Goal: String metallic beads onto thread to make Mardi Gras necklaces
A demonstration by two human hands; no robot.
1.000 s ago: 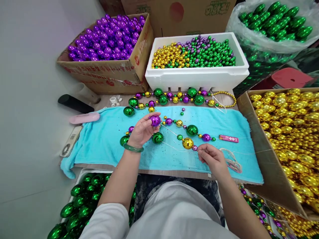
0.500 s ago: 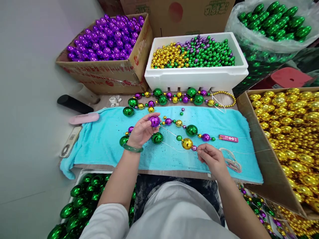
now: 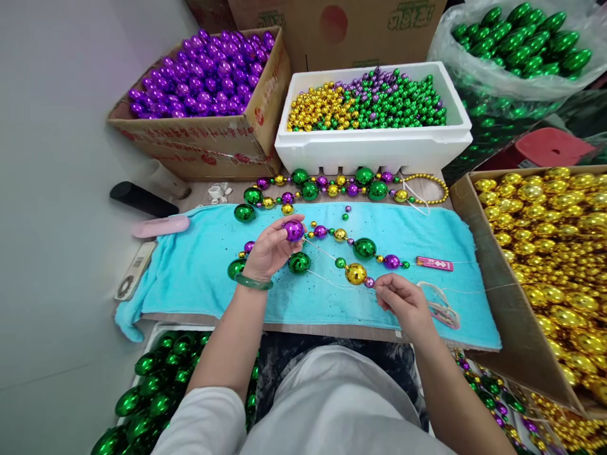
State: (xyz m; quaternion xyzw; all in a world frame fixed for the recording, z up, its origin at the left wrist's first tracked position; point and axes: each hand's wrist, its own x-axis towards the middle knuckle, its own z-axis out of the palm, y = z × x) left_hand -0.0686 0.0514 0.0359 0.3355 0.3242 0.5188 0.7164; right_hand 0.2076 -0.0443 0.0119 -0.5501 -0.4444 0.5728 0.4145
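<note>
My left hand (image 3: pixel 270 248) is closed around a large shiny purple bead (image 3: pixel 293 230), held between thumb and fingers above the blue towel. A long thin needle (image 3: pixel 321 249) runs from that bead to the right, carrying a small green bead (image 3: pixel 340 262), a large gold bead (image 3: pixel 356 273) and a small purple bead (image 3: pixel 369 282). My right hand (image 3: pixel 401 297) pinches the needle's end beside the small purple bead; its fingertips hide that end. Under and behind my left hand lies a partly hidden beaded strand (image 3: pixel 365 248), with a large green bead (image 3: pixel 299 263) near my wrist.
A finished-looking strand (image 3: pixel 310 191) lies behind the towel (image 3: pixel 190 284). Beyond stand a carton of purple beads (image 3: pixel 190 142) and a white foam box (image 3: pixel 374 148). A carton of gold beads (image 3: pixel 502 328) borders the right. Two loose small beads (image 3: pixel 348 208) rest on the towel.
</note>
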